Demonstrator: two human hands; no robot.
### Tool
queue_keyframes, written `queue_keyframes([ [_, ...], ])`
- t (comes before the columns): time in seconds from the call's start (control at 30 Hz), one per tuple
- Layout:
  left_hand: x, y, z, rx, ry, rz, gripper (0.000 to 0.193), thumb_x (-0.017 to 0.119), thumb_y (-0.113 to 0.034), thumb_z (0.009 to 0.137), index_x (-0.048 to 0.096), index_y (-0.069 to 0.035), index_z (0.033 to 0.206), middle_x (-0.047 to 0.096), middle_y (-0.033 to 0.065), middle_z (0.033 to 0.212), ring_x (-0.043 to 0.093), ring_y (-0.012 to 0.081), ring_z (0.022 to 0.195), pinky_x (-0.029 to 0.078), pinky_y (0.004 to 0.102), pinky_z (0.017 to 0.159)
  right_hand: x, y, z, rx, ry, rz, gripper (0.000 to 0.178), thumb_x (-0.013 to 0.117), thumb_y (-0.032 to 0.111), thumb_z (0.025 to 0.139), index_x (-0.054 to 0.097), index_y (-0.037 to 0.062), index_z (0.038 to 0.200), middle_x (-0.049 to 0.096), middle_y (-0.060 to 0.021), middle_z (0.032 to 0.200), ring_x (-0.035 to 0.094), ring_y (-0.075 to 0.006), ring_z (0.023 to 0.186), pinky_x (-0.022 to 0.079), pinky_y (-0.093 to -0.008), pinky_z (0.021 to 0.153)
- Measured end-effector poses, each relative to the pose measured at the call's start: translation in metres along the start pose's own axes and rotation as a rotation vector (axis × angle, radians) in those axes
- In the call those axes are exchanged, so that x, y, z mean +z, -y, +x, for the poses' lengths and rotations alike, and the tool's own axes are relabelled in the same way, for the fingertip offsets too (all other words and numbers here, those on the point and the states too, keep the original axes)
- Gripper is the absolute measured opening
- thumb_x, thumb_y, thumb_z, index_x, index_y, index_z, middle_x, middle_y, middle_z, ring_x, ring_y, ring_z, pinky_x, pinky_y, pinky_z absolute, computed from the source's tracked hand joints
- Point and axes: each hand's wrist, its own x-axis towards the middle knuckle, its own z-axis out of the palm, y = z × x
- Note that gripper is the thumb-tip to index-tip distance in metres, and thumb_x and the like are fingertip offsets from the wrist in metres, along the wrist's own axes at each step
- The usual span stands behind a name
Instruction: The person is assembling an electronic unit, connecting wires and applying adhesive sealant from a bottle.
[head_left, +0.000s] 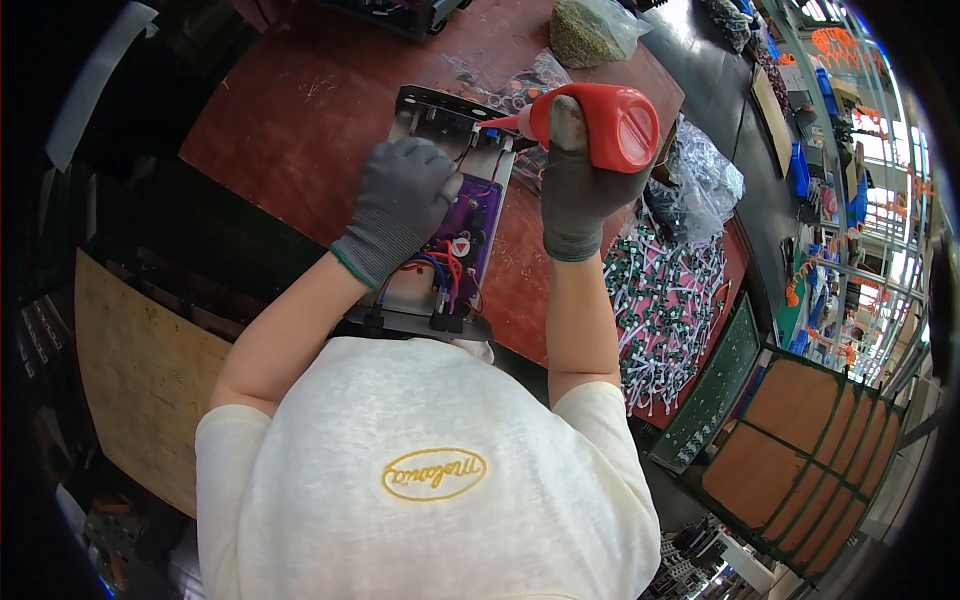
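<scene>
A metal chassis (414, 322) lies on the red tabletop in front of me, with a purple circuit board (475, 215), red and blue wires and a black perforated end panel (440, 100) at its far end. My right hand (580, 190), in a grey glove, grips a red squeeze bottle (610, 125) tilted on its side. The bottle's thin nozzle points left, at small connectors inside the far panel. Over the left side of the chassis is my left hand (402, 205), also gloved, with curled fingers; what they hold, if anything, is hidden.
Many small green boards with white leads (665, 310) cover the right of the red table (290, 130). Clear plastic bags (700, 175) lie beside them. A bag of greenish granules (590, 32) and another black unit (400, 15) sit at the far side.
</scene>
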Motion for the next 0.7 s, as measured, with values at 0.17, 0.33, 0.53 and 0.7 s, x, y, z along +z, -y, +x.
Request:
queue_keyframes([
  [0.17, -0.0005, 0.0002, 0.0011, 0.002, -0.007, -0.011, 0.012, 0.065, -0.019, 0.076, 0.06, -0.008, 0.076, 0.061, 0.0055, 0.082, 0.058, 0.0245, 0.086, 0.045, 0.0405, 0.075, 0.0012, -0.0013, 0.0019, -0.022, -0.004, -0.06, 0.052, 0.086, 0.021, 0.069, 0.056, 0.0011, 0.107, 0.062, -0.0074, 0.098, 0.06, -0.0152, 0.088, 0.05, -0.0293, 0.079],
  [0.33, -0.0017, 0.0005, 0.0009, 0.003, -0.009, 0.004, 0.012, 0.066, -0.02, 0.076, 0.061, -0.008, 0.076, 0.061, 0.0053, 0.082, 0.058, 0.0244, 0.086, 0.045, 0.0407, 0.075, 0.0024, -0.0016, 0.0049, -0.122, 0.008, -0.117, 0.051, 0.086, 0.021, 0.069, 0.057, 0.0014, 0.106, 0.063, -0.008, 0.098, 0.061, -0.0158, 0.087, 0.05, -0.0293, 0.078],
  [0.53, -0.0073, -0.0025, 0.0022, -0.034, 0.065, -0.027, 0.014, 0.065, -0.017, 0.08, 0.064, -0.004, 0.083, 0.064, 0.01, 0.089, 0.06, 0.0279, 0.089, 0.044, 0.0409, 0.08, 0.0054, 0.0028, 0.0076, -0.209, 0.015, -0.181, 0.052, 0.087, 0.019, 0.067, 0.057, 0.0013, 0.105, 0.064, -0.0084, 0.096, 0.062, -0.0176, 0.083, 0.05, -0.0306, 0.076],
  [0.7, -0.0061, -0.002, 0.0014, -0.034, 0.074, -0.015, 0.014, 0.065, -0.018, 0.08, 0.064, -0.004, 0.084, 0.064, 0.0103, 0.089, 0.06, 0.0285, 0.09, 0.045, 0.0412, 0.08, 0.0053, 0.0018, 0.0073, -0.235, 0.03, -0.197, 0.046, 0.085, 0.017, 0.07, 0.059, 0.001, 0.105, 0.064, -0.0074, 0.098, 0.062, -0.0171, 0.086, 0.05, -0.0301, 0.078],
])
